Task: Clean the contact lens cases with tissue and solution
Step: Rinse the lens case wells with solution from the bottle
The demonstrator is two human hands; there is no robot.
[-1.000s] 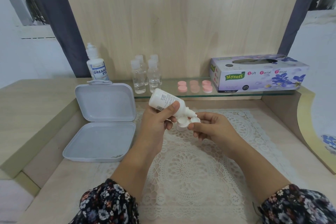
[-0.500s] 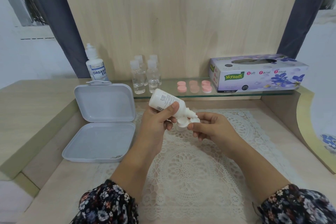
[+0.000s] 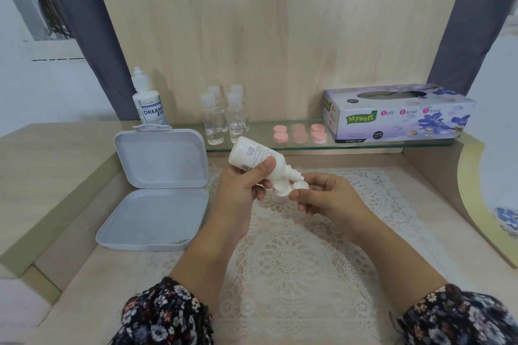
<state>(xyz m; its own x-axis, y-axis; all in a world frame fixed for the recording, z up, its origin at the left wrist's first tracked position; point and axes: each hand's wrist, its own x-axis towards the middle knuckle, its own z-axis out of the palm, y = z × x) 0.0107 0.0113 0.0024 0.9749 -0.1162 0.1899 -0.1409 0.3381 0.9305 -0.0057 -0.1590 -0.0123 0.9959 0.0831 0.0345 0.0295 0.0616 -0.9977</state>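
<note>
We see two bare forearms coming up from the bottom edge of the frame, each ending in a bare left hand (image 3: 241, 190) and right hand (image 3: 328, 199). Both arms wear dark sleeves, one at lower left (image 3: 165, 314) and one at lower right (image 3: 459, 316), printed with small flowers in white, pale blue and pinkish red. The cuffs sit partway up the forearms. The fingers (image 3: 304, 206) carry no rings that we can make out.

We see left hand (image 3: 238, 190) gripping white solution bottle (image 3: 258, 158), nozzle tilted down over open white lens case (image 3: 283, 190) pinched by right hand (image 3: 328, 199), above lace mat (image 3: 294, 246). Open grey box (image 3: 157, 190) left; tissue box (image 3: 398, 113) on glass shelf (image 3: 378, 144).
</note>
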